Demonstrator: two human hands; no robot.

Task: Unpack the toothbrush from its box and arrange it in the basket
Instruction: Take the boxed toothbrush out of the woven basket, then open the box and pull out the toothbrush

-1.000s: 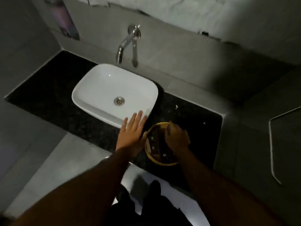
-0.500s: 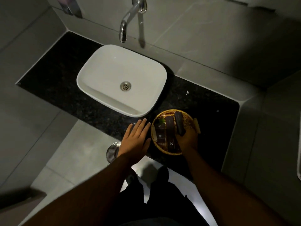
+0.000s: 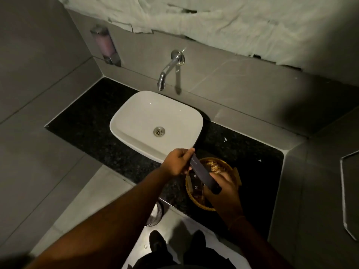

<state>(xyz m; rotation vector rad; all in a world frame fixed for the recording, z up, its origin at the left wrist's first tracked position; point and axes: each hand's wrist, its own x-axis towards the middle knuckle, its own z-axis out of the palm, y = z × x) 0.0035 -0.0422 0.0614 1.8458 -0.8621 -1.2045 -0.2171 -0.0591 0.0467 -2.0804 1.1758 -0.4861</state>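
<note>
A long, dark toothbrush box [image 3: 202, 174] is held slantwise just above the round woven basket [image 3: 215, 164] on the black counter. My left hand [image 3: 177, 162] grips the box's upper end near the sink's front edge. My right hand [image 3: 221, 188] holds its lower end over the basket. Several small dark packets [image 3: 195, 186] lie in the basket's left part, partly hidden by the box and my right hand. No toothbrush shows outside the box.
A white basin [image 3: 143, 121] sits left of the basket under a chrome wall tap [image 3: 168, 71]. A soap dispenser [image 3: 105, 45] hangs on the wall at back left. The black counter [image 3: 252, 162] stretches right of the basket. A metal bin [image 3: 155, 214] stands below.
My right hand has lifted the dark box out of the basket. My left hand left the counter and took hold of the box's upper end. The camera tilted upward.
</note>
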